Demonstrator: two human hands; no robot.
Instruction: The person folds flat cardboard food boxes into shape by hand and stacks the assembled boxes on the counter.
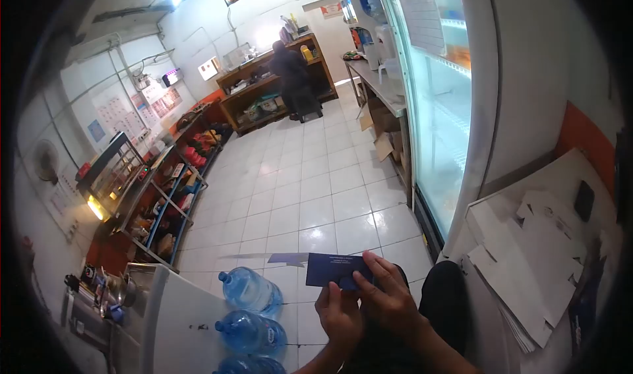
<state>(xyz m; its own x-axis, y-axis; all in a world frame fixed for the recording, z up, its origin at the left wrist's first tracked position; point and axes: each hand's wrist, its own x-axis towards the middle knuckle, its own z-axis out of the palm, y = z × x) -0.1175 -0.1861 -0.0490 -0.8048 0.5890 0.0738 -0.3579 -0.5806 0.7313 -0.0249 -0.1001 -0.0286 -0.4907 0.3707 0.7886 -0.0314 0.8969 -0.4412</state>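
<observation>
Between my two hands is a dark blue printed cardboard piece (330, 269) with small pale lettering. A thin greyish-white flap (288, 258) sticks out to its left. My left hand (339, 316) pinches the lower edge, thumb on the face. My right hand (390, 293) grips the right end, with fingers over the top corner and thumb on the front. The back of the piece is hidden. Below and to the left, several blue water jugs (250, 291) stand on the floor beside a white cabinet (188, 321).
Flat white cardboard sheets (527, 255) lie at my right, with a dark phone-like object (584, 201) on them. A lit glass-door fridge (438, 123) stands ahead on the right. Shelves (168, 209) line the left wall. A person in dark clothes (292, 77) sits by the far wooden shelf (324, 71).
</observation>
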